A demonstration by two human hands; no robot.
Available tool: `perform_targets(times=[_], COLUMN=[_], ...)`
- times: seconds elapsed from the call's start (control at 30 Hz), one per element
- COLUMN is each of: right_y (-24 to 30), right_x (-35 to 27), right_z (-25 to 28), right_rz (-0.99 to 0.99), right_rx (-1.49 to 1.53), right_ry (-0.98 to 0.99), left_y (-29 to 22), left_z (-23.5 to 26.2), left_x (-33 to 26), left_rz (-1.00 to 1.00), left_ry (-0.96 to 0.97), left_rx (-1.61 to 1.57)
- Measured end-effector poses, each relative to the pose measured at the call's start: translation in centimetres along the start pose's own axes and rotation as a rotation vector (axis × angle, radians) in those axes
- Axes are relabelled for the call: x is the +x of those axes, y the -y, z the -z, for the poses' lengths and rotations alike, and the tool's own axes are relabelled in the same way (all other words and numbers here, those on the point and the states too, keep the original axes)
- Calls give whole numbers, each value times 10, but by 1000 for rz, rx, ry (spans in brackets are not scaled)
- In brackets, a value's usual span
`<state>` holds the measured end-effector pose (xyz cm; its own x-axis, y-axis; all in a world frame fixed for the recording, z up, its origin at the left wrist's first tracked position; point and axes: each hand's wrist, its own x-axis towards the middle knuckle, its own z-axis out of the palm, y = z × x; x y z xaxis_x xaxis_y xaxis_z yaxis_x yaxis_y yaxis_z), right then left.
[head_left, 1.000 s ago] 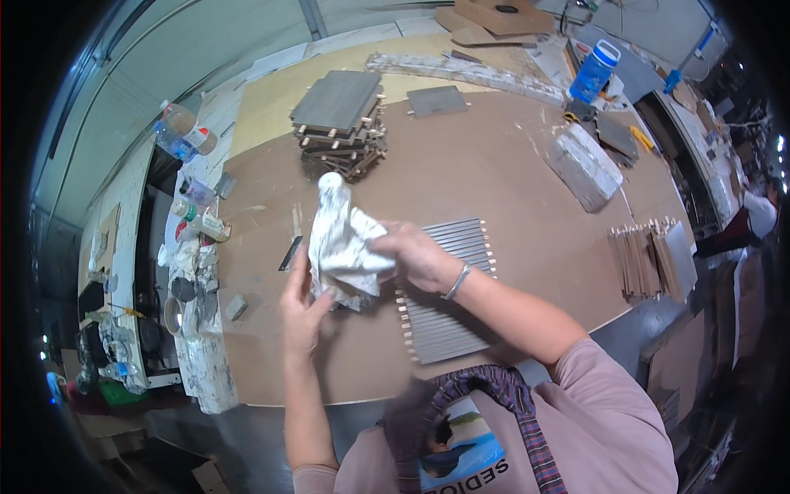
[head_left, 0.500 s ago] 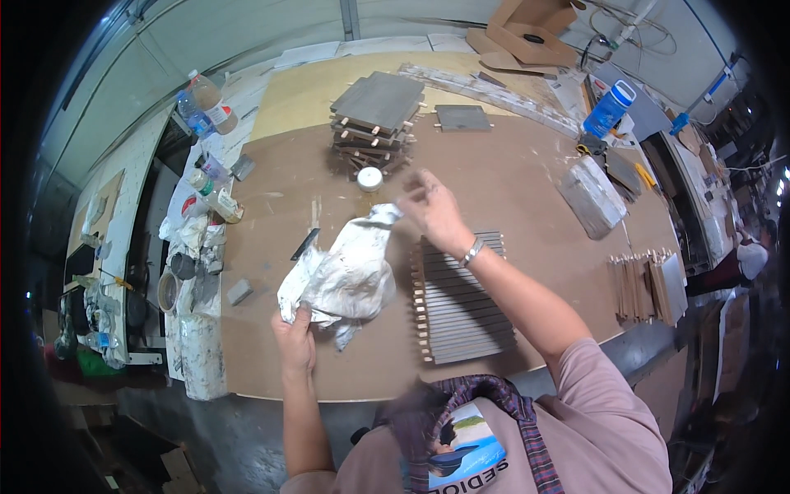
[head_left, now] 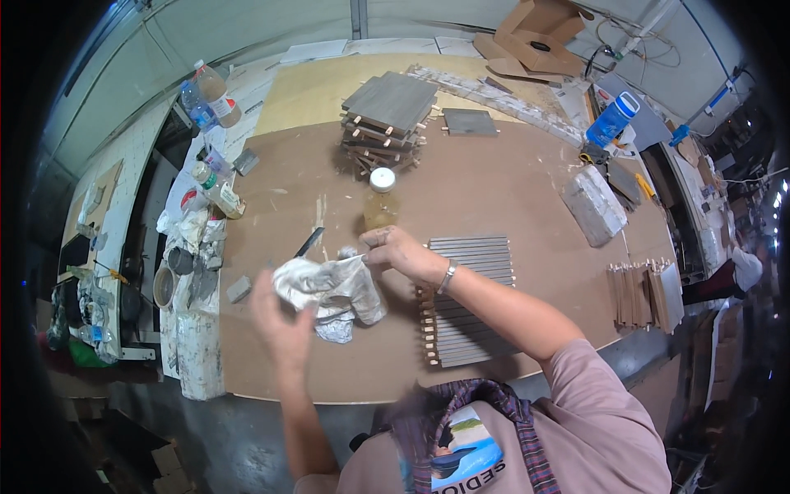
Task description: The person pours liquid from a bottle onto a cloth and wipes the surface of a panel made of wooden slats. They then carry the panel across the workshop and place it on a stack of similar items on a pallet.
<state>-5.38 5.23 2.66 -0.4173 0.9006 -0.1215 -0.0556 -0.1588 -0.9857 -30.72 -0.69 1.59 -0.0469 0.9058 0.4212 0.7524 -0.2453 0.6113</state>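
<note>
A crumpled, stained white rag [head_left: 333,288] hangs over the brown work surface. My right hand [head_left: 403,253] pinches its upper right corner. My left hand [head_left: 284,321], blurred by motion, is beside the rag's left edge with thumb and fingers apart. Just beyond my right hand stands a clear bottle [head_left: 381,210] with a white cap and yellowish liquid. Under my right forearm lies a row of thin grey boards [head_left: 473,317] set side by side, with pale wooden pegs along the edges. Left of the bottle is a dark, flat strip-like tool [head_left: 309,242].
A stack of grey pegged panels [head_left: 391,103] rises at the back, with one panel [head_left: 471,122] beside it. To the right are a wrapped block [head_left: 594,206], a blue bottle [head_left: 613,119] and upright pegged boards [head_left: 638,292]. Bottles [head_left: 218,193] and tubs line the left edge.
The right hand has moved down and left and now grips the rag's corner. The left hand has loosened from the rag and shifted left. The rag has dropped lower, uncovering the bottle.
</note>
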Motion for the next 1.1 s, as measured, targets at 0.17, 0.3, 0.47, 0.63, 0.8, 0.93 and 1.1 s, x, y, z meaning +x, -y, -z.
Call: perform_targets(times=[0.17,0.3,0.47,0.63,0.8,0.93,1.1], right_y=[0,4,-56,-49,-33,1,-2], right_x=[5,14,60,83,81,65,56], right_z=[15,56,92,66,65,47,54], right_rz=[-109,-191,38,62,146,110,249], right_rx=[188,-627,-351,-162,-547,-1187,-1472], right_ry=[74,-325,-274,-233,-174,-172,-103], left_y=[2,22,14,21,20,24,2], left_z=[-54,-64,-75,-94,-114,-116,-112], left_x=[1,-15,3,15,23,21,22], left_rz=[339,520,637,708,670,674,570], left_ry=[701,369,315,338,265,208,210], left_rx=[-475,-968,-1111,-1176,-1269,-1244,-1301])
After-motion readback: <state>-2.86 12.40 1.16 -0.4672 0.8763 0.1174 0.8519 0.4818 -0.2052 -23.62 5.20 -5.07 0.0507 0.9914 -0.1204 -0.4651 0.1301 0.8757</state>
